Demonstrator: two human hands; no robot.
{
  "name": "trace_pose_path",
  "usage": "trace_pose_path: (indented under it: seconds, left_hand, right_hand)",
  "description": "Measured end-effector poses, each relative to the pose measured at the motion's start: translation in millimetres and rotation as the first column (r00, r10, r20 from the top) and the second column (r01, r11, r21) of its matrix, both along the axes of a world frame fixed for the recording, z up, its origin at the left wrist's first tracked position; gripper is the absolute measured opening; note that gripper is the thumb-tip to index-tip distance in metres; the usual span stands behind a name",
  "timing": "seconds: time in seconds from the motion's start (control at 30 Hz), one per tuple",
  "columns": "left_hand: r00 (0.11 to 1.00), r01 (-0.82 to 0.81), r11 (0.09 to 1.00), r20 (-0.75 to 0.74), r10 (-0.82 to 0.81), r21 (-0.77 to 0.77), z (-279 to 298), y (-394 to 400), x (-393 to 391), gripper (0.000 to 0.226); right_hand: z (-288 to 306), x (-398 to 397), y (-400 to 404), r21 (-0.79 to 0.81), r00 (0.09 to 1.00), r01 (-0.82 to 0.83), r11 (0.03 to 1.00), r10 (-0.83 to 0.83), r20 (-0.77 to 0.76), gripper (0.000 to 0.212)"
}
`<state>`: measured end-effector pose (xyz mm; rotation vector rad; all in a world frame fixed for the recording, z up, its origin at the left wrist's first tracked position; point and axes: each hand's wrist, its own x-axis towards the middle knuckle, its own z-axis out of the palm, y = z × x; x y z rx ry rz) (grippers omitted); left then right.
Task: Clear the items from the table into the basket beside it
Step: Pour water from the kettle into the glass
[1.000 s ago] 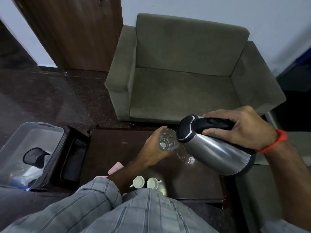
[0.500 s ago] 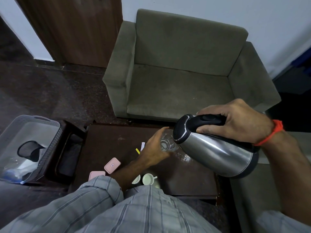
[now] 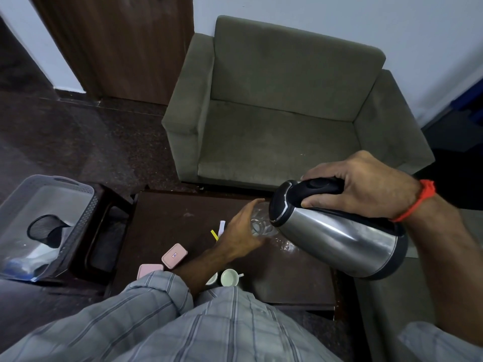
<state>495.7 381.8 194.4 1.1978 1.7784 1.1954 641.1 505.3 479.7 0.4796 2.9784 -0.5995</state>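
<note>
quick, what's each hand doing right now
Left hand: grip closed around the clear glass over the table.
Right hand: grip closed on the black handle of the steel kettle, held tilted in the air.

Dim indoor light, soft and even, with no hard shadows. Brightest on the pale wall (image 3: 339,19) at the top; very dark over the floor (image 3: 78,137) and the table (image 3: 167,220). Long pale streaks of reflection along the steel kettle (image 3: 339,236). Strong wide-angle bending at the edges. Slightly soft on the shirt (image 3: 183,327) at the bottom; some grain in the dark corners.
</note>
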Motion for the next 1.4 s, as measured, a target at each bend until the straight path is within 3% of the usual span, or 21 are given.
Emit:
trace_pose_path:
  seconds: [1.4]
  left_hand:
    - [0.999,0.031,0.997,0.029,-0.029,-0.067,-29,-19,-5,0.103]
  right_hand:
    - [7,-8,-9,0.041,0.996,-0.023,0.999,0.019,0.092,0.044]
